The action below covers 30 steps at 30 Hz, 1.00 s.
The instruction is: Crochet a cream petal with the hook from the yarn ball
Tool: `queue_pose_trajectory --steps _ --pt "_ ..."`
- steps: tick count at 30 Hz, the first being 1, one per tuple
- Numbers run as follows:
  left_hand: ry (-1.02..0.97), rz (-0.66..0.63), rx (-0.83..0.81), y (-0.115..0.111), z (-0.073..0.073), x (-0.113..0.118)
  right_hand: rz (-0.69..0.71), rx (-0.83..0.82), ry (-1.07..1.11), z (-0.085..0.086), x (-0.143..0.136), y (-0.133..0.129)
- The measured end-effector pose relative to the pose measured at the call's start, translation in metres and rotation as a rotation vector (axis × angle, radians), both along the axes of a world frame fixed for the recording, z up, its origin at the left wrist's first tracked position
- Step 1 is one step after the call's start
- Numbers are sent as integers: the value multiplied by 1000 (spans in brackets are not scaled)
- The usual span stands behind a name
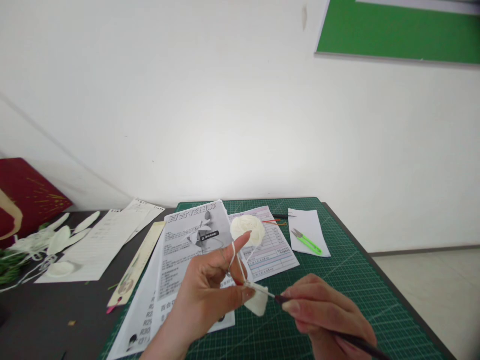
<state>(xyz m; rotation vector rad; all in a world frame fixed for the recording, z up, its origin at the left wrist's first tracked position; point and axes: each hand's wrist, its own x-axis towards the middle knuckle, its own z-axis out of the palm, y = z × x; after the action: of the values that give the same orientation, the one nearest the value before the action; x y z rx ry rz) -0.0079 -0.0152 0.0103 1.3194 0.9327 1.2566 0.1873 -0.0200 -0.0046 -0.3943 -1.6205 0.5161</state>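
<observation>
My left hand (210, 282) pinches a small white crochet piece (258, 302) between thumb and fingers, with white yarn looped over its raised index finger. My right hand (326, 312) is closed round the dark handle of a crochet hook (279, 299), whose metal shaft reaches to the top edge of the piece. The exact tip is hidden near my left thumb. Behind my left hand a ball of white yarn (251, 226) rests on a printed form (277, 255), and a strand runs down from it.
A green cutting mat (360, 290) covers much of the dark table. Bright green thread snips (309, 243) lie on white paper at the right. Pattern sheets (176, 270), a ruler-like bookmark (137, 265) and white crocheted petals (60, 242) are at the left. A white wall stands behind.
</observation>
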Motion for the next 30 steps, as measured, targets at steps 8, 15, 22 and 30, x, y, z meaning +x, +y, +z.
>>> queue_pose_trajectory --steps 8,15,22,30 --pt "23 36 67 -1 -3 3 -21 -339 234 -21 -7 -14" --pt "3 29 -6 0 -1 2 68 -329 195 -20 -2 -8" --pt "-150 5 -180 -1 8 5 30 -181 71 -10 1 -5" --pt "-132 -72 -182 2 4 4 -53 -78 -17 -8 4 -7"
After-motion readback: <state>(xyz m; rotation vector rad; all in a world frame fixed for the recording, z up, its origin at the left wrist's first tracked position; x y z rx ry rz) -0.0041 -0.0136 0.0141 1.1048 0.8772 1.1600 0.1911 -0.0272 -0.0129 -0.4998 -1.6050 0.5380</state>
